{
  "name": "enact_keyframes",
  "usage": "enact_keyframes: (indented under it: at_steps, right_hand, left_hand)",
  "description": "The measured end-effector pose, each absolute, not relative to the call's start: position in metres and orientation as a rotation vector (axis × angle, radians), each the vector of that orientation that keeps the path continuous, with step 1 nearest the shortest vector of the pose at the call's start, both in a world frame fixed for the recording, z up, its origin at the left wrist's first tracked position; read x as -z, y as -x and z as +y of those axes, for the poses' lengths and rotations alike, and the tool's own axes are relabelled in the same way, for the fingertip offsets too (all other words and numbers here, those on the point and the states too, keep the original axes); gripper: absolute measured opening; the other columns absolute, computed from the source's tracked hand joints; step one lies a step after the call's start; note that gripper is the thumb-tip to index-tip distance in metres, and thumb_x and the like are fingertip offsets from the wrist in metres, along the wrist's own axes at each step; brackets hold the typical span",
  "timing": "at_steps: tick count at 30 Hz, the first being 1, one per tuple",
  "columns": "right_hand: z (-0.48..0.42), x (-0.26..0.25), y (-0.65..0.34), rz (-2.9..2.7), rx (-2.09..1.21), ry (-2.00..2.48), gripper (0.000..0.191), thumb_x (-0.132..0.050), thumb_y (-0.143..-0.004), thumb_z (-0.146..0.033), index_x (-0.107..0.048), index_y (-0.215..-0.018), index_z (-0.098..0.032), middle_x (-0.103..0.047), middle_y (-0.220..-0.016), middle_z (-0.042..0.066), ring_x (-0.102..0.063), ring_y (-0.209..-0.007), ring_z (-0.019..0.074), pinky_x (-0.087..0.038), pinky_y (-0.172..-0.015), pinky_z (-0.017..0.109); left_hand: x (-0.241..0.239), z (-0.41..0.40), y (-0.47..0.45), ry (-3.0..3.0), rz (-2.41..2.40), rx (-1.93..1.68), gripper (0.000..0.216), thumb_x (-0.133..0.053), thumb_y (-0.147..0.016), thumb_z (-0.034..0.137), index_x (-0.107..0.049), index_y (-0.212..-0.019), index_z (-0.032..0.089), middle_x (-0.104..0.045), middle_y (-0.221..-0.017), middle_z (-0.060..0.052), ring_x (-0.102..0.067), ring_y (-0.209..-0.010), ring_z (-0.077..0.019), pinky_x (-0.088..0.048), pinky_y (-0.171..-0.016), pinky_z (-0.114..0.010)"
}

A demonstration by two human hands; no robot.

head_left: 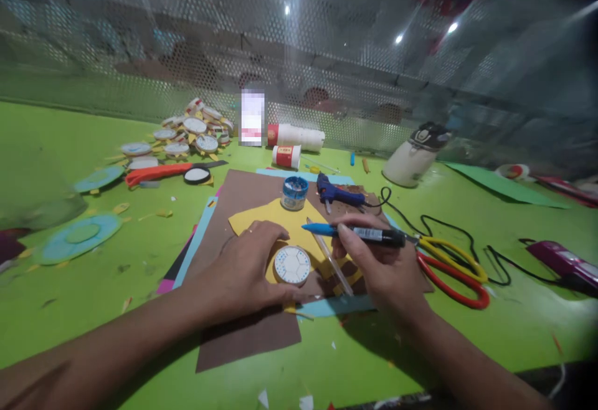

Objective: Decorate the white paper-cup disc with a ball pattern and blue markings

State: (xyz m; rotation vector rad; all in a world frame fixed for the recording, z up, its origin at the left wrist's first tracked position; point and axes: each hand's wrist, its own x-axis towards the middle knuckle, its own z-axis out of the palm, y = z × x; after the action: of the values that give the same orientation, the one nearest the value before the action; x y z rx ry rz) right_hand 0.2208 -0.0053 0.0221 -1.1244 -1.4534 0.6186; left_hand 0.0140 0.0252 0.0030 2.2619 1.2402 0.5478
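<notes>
My left hand [243, 270] rests on a yellow sheet [275, 223], its fingers curled around a small round white lid with a blue edge [292, 265]. My right hand [380, 260] grips a blue-capped black marker [355, 232], which lies level with its blue end pointing left above the yellow sheet. A clear glue stick [331, 259] lies slanted between the two hands. The yellow sheet sits on a brown sheet [243, 329], with light blue paper [336, 305] under it.
Red-and-yellow scissors [451, 270] lie right of my hand, near a black cord [448, 229]. A blue glue gun [336, 193] and a small blue-lidded pot [294, 192] sit behind. Finished round pieces [191, 133], orange scissors [163, 173], a white jug [413, 157], a purple stapler [563, 263].
</notes>
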Motion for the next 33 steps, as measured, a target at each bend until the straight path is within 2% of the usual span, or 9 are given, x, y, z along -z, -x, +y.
enact_keyframes:
  at_steps: [5, 9, 12, 16, 20, 26, 33]
  right_hand:
    - [-0.003, -0.02, -0.228, -1.358, -0.766, 1.123, 0.022, -0.066, -0.088, -0.037, -0.068, -0.1, -0.02, -0.067, -0.068, 0.001, -0.064, -0.063, 0.0162, -0.054, -0.058, 0.028]
    - [0.003, -0.036, -0.237, -1.337, -0.751, 1.139, 0.029, -0.065, -0.087, -0.042, -0.067, -0.102, -0.017, -0.068, -0.07, 0.003, -0.065, -0.065, 0.0182, -0.054, -0.063, 0.033]
    - [0.017, -0.061, -0.236, -1.425, -0.656, 1.178, 0.028, -0.063, -0.086, -0.041, -0.067, -0.093, -0.015, -0.064, -0.062, 0.0, -0.06, -0.058, 0.0153, -0.052, -0.062, 0.031]
    - [0.057, -0.082, -0.226, -1.566, -0.539, 1.325, 0.033, -0.06, -0.085, -0.04, -0.061, -0.064, -0.016, -0.06, -0.054, 0.0, -0.056, -0.053, 0.0123, -0.047, -0.054, 0.026]
    - [0.108, -0.07, -0.214, -1.622, -0.557, 1.463, 0.036, -0.061, -0.087, -0.033, -0.057, -0.057, -0.015, -0.054, -0.048, -0.002, -0.05, -0.044, 0.0096, -0.04, -0.044, 0.023]
    - [0.137, -0.047, -0.208, -1.78, -0.568, 1.609, 0.027, -0.067, -0.091, -0.034, -0.06, -0.074, -0.013, -0.056, -0.066, -0.006, -0.052, -0.053, 0.0075, -0.044, -0.05, 0.021]
    - [0.134, -0.046, -0.212, -1.821, -0.495, 1.584, 0.032, -0.069, -0.083, -0.035, -0.063, -0.061, -0.013, -0.045, -0.051, -0.006, -0.04, -0.049, 0.0074, -0.027, -0.045, 0.023]
  left_hand:
    - [-0.007, 0.026, -0.01, -2.308, 1.149, -0.543, 0.055, -0.07, -0.076, 0.045, -0.056, -0.123, 0.02, -0.058, -0.13, -0.014, -0.053, -0.119, -0.0355, -0.045, -0.1, -0.054]
    - [-0.007, 0.029, -0.008, -2.32, 1.078, -0.561, 0.052, -0.07, -0.076, 0.039, -0.06, -0.124, 0.022, -0.057, -0.132, -0.012, -0.054, -0.12, -0.0338, -0.045, -0.103, -0.052]
    - [-0.005, 0.029, -0.007, -2.335, 1.042, -0.582, 0.045, -0.071, -0.077, 0.037, -0.064, -0.119, 0.022, -0.059, -0.13, -0.012, -0.055, -0.118, -0.033, -0.047, -0.101, -0.051]
    - [-0.001, 0.03, -0.008, -2.335, 1.025, -0.628, 0.038, -0.073, -0.075, 0.035, -0.067, -0.111, 0.023, -0.061, -0.128, -0.01, -0.057, -0.116, -0.0321, -0.048, -0.1, -0.049]
    - [-0.002, 0.031, -0.009, -2.33, 1.033, -0.649, 0.038, -0.076, -0.074, 0.035, -0.067, -0.109, 0.023, -0.061, -0.127, -0.009, -0.057, -0.116, -0.0313, -0.048, -0.1, -0.048]
    - [-0.004, 0.029, -0.009, -2.339, 1.06, -0.588, 0.041, -0.074, -0.075, 0.037, -0.066, -0.112, 0.022, -0.06, -0.128, -0.011, -0.056, -0.117, -0.0326, -0.048, -0.099, -0.049]
    - [-0.003, 0.03, -0.01, -2.346, 1.054, -0.584, 0.039, -0.073, -0.076, 0.035, -0.065, -0.111, 0.022, -0.059, -0.128, -0.01, -0.055, -0.117, -0.0322, -0.047, -0.099, -0.049]
